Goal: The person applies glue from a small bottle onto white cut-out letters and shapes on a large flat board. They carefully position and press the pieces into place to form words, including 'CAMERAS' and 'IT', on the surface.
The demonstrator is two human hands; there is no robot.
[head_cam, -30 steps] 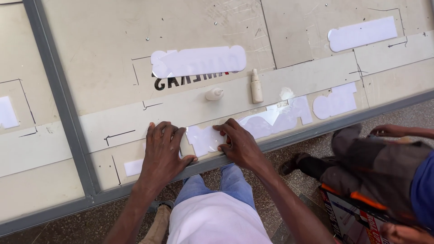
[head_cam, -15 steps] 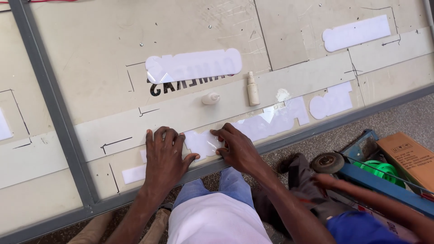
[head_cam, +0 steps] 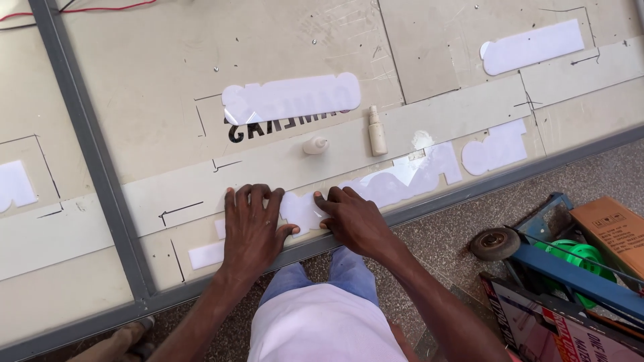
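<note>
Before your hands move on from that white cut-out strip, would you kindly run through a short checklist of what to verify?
1. Left hand flat on the beige panel: ok.
2. Right hand fingertips pressing the white cut-out strip: ok.
3. Strip fully stuck down, free of bubbles: cannot tell.
4. Small cream glue bottle lying apart from both hands: ok.
5. Round cream cap off the bottle: ok.
6. Grey metal frame edge free of the strip: ok.

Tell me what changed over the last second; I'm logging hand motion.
Little changed: the left hand and right hand keep pressing the white cut-out strip flat on the panel. The two small bottles stayed put.
</note>
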